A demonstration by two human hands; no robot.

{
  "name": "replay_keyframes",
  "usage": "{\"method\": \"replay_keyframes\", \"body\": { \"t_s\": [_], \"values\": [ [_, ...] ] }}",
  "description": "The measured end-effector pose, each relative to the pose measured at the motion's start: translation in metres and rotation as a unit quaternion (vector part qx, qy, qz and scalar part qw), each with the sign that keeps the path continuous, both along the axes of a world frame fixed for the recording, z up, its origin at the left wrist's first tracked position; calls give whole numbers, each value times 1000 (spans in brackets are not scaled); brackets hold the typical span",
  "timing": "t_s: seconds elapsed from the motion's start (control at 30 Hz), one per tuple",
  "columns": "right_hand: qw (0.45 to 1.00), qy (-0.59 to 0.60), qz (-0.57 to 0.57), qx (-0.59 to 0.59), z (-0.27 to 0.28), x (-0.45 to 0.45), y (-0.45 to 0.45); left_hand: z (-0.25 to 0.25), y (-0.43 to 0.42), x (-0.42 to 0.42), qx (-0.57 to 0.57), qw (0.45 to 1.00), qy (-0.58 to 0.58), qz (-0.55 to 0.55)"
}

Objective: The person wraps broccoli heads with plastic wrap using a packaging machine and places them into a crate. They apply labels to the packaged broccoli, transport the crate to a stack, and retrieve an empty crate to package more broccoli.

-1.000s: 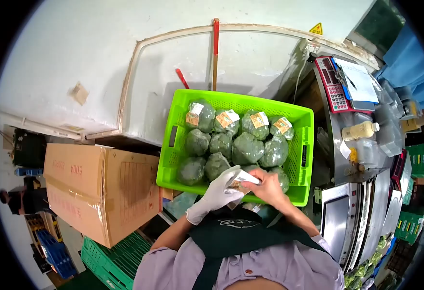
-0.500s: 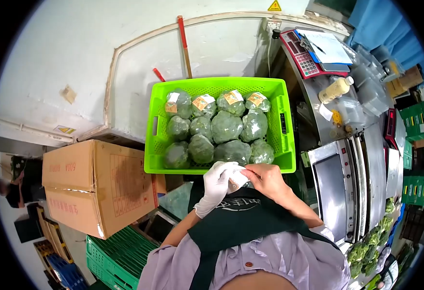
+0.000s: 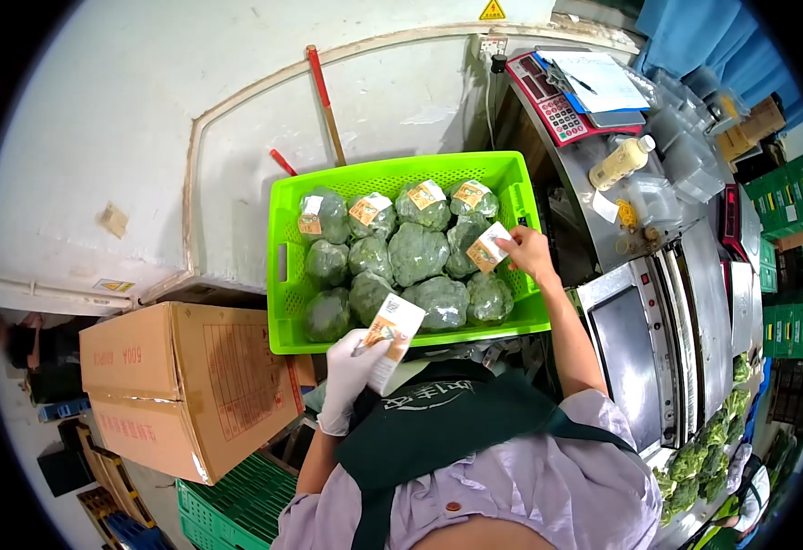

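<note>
Several plastic-wrapped broccoli heads (image 3: 417, 254) sit in rows inside a bright green crate (image 3: 278, 316). The far row carries orange-and-white labels (image 3: 426, 193). Gloved in white, my left hand (image 3: 348, 371) grips a strip of labels (image 3: 392, 332) by the crate's near edge; how the strip is folded I cannot make out. My bare right hand (image 3: 531, 254) pinches a single sticker label (image 3: 488, 248) by its right edge. That label is over the rightmost broccoli (image 3: 464, 240) of the middle row; whether it touches the wrap I cannot tell.
At left stands a large cardboard box (image 3: 191, 385) above a dark green crate (image 3: 236, 504). On the right, a metal counter holds a red scale (image 3: 548, 115), a clipboard (image 3: 598, 81), a bottle (image 3: 621, 163) and clear tubs (image 3: 694, 170). A sealing machine (image 3: 635, 357) and loose broccoli (image 3: 694, 467) are nearer.
My hands have come apart. The right has moved up and right over the crate with one label, while the left has gone left and down with the strip. The view has shifted slightly.
</note>
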State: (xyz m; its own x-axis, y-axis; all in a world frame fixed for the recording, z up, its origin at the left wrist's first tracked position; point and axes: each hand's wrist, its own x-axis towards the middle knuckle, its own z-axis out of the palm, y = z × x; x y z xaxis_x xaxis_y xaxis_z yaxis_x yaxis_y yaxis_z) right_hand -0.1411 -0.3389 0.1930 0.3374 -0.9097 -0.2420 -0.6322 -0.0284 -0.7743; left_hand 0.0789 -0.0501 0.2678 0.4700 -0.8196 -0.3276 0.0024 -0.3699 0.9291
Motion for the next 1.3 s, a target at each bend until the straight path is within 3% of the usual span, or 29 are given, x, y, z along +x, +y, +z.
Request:
{"method": "replay_keyframes", "body": {
  "t_s": [0.1,0.17,0.27,0.4,0.43,0.57,0.63,0.67,0.77,0.97,1.1,1.17,1.2,1.23,1.27,1.3],
  "values": [
    [999,27,-29,-11,-41,17,-7,-2,6,14,35,999,-9,15],
    [961,190,18,-200,-73,22,-10,10,2,16,66,998,-15,16],
    [946,272,6,-179,-86,28,-13,10,1,19,90,996,-10,28],
    [935,312,-17,-169,-59,31,-6,6,1,21,82,996,6,38],
    [934,313,-17,-170,-59,29,-4,4,0,22,82,996,7,38],
    [954,105,85,-267,-87,24,10,5,-4,22,78,996,28,36],
    [971,134,60,-191,-105,36,16,4,-6,19,78,996,31,27],
    [980,91,62,-167,-111,32,13,1,-6,17,73,997,20,14],
    [978,57,83,-184,-106,24,15,-6,-7,16,69,997,-16,-22],
    [962,88,135,-221,-112,16,9,-2,-15,2,-4,998,31,-54],
    [954,161,166,-192,-92,19,11,-12,-14,-6,-21,996,40,-75],
    [946,171,141,-235,-71,27,23,-15,-13,-9,-26,996,49,-72],
    [978,58,128,-154,-48,31,33,-15,-12,-10,-41,996,45,-67],
    [991,13,125,52,11,38,51,-15,-12,-12,-55,996,41,-61],
    [965,-142,176,134,3,30,64,-17,-12,-14,-62,995,52,-53],
    [916,-219,212,259,24,30,81,-16,-11,-16,-60,996,53,-48]
  ]
}}
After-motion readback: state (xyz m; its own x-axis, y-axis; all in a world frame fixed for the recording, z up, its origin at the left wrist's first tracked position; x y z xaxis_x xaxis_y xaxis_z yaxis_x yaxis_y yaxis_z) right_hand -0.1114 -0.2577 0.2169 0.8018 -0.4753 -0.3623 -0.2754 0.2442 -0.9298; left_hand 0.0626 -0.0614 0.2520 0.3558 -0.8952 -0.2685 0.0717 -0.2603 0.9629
